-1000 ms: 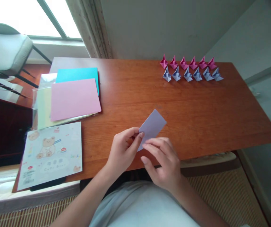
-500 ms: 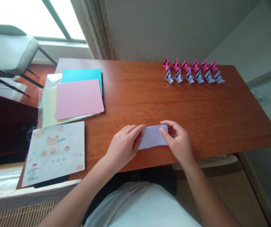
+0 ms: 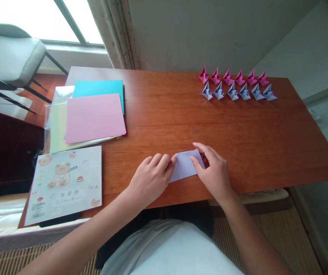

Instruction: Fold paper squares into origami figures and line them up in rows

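Indoors, at the near edge of a wooden table, I hold a folded piece of lilac paper between my two hands. My right hand pinches its right end, thumb on top; my left hand curls over the left end, knuckles up – whether it grips or only presses, I cannot tell. To my left lies a pale printed cover with a bear drawing, a barcode near its lower left corner, and lettering: a colored word starting "Lu" at the right, and faint characters below the bear, too blurred to read surely. Beyond it, a pink sheet overlaps turquoise and yellow sheets. At the far right – two rows of six folded shapes, pink ones behind lilac ones.
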{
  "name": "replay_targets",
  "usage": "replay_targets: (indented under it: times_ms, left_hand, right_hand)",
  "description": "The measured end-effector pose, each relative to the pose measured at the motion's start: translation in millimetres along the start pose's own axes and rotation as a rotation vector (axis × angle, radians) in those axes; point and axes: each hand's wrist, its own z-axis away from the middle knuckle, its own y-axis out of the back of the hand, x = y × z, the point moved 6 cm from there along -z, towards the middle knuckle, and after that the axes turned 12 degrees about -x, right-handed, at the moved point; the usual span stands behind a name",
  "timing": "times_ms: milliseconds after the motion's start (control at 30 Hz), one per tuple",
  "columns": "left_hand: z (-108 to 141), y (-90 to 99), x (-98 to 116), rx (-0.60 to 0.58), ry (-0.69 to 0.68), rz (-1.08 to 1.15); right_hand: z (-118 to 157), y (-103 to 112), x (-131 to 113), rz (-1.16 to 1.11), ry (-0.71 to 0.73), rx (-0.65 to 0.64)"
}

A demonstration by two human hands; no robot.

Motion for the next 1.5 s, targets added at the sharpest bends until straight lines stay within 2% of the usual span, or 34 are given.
replay_targets:
  times_ms: [200,400,700,1000,1500]
  left_hand:
    - [-1,2.1,2,0.009,-0.01,-0.035]
    - [-2,2.3,2,0.015,-0.003,-0.033]
    - [-2,2.3,3,-0.007,-0.004,-0.031]
    - [-3,0.0,3,-0.041,0.002,-0.033]
    - [-2,0.2,3,-0.034,0.006,-0.036]
  right_hand:
    - [8,2,-12,0.007,0.165,0.004]
    - [22,-3,-17,0.052,0.347,-0.064]
    - [40,-7,-20,0.08,0.538,-0.153]
    - [36,-5,-17,0.09,0.544,-0.216]
    - [37,-5,-17,0.115,0.588,-0.24]
